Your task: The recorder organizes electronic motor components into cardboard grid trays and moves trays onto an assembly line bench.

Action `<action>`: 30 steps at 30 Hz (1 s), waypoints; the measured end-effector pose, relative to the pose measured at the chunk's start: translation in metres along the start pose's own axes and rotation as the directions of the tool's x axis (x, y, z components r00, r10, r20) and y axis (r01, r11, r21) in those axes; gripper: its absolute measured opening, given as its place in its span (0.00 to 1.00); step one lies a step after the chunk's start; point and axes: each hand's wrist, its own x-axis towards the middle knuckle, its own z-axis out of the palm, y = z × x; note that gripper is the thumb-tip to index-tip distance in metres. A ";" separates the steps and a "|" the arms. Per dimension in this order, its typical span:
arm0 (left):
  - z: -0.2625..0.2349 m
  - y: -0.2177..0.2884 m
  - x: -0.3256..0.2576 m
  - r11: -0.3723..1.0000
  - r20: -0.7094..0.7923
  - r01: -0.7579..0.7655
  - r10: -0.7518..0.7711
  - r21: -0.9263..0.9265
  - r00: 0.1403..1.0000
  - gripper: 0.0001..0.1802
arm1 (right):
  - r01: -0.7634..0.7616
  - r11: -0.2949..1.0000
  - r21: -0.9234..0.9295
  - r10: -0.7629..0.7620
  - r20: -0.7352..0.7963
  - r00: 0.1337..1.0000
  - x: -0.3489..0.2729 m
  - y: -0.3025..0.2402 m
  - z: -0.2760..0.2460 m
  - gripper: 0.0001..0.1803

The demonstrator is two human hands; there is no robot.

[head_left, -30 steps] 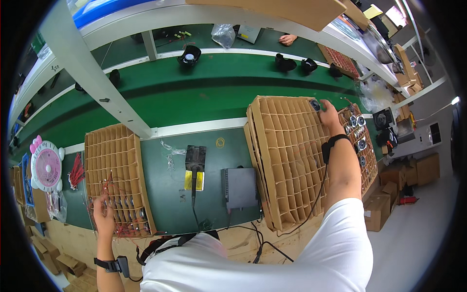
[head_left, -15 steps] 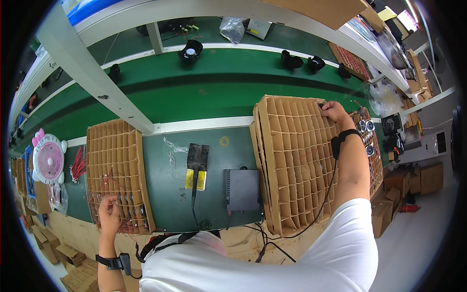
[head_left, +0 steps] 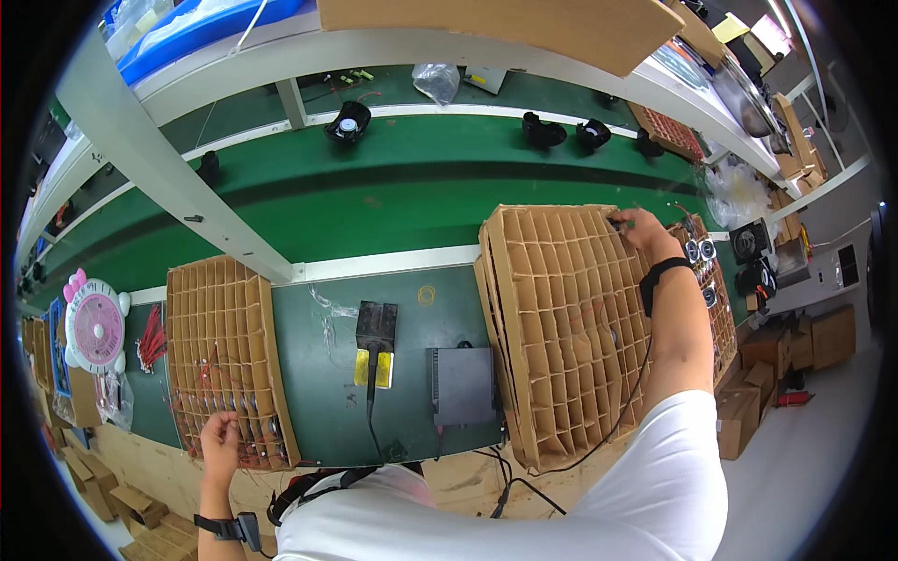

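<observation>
My right hand point(head_left: 642, 230) reaches to the far right corner of a large cardboard divider tray point(head_left: 552, 327), its fingers closed at a cell. A small dark piece point(head_left: 615, 222) shows at the fingertips; its kind is too small to tell. My left hand point(head_left: 221, 441) hovers over the near part of another cardboard divider tray point(head_left: 217, 327), fingers curled together. Whatever is in them, if anything, cannot be made out. Around it, the near cells hold round speaker-like parts point(head_left: 273, 425) with red wires. Most cells of the right tray look bare, with a few thin red wires across them.
Between the trays stand a black soldering iron holder point(head_left: 376, 325) with a yellow sponge and a dark grey box point(head_left: 462, 385). Speakers point(head_left: 708, 296) fill a tray at far right. A pink-white fan point(head_left: 95, 325) and red wires point(head_left: 151, 341) lie left. A white post point(head_left: 178, 178) rises behind the left tray.
The view has tilted a little, so the bench sits lower in it. My left hand has shifted slightly toward me over its tray. My right hand stays at the same tray corner.
</observation>
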 end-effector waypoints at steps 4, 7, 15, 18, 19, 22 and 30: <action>0.003 -0.004 -0.001 0.998 0.070 0.040 -0.037 -0.044 0.997 0.06 | 0.143 0.961 -0.238 -0.167 -0.084 0.982 -0.002 -0.008 -0.009 0.11; 0.007 -0.008 0.000 0.999 0.068 0.011 -0.009 -0.037 0.998 0.05 | 0.165 0.963 -0.211 -0.185 -0.079 0.980 0.004 -0.007 -0.002 0.08; 0.007 0.009 -0.006 0.995 0.103 0.038 -0.028 -0.095 0.994 0.06 | 0.268 0.927 -0.263 -0.308 -0.124 0.943 -0.008 -0.008 0.003 0.08; 0.009 -0.006 -0.005 0.994 0.093 0.046 -0.036 -0.104 0.995 0.06 | 0.289 0.937 -0.197 -0.335 -0.266 0.904 -0.013 -0.008 0.010 0.06; 0.010 -0.009 -0.005 0.993 0.099 0.048 -0.037 -0.106 0.994 0.06 | 0.294 0.947 -0.128 -0.320 -0.349 0.881 -0.014 -0.007 0.013 0.05; 0.017 -0.008 -0.001 0.991 0.111 0.051 -0.037 -0.126 0.993 0.06 | 0.163 0.980 0.111 -0.066 -0.596 0.800 -0.016 0.011 0.021 0.05; 0.035 0.060 0.011 0.991 0.174 0.000 0.024 -0.136 0.984 0.06 | 0.295 0.537 0.790 0.399 -0.546 0.736 -0.085 -0.055 -0.026 0.09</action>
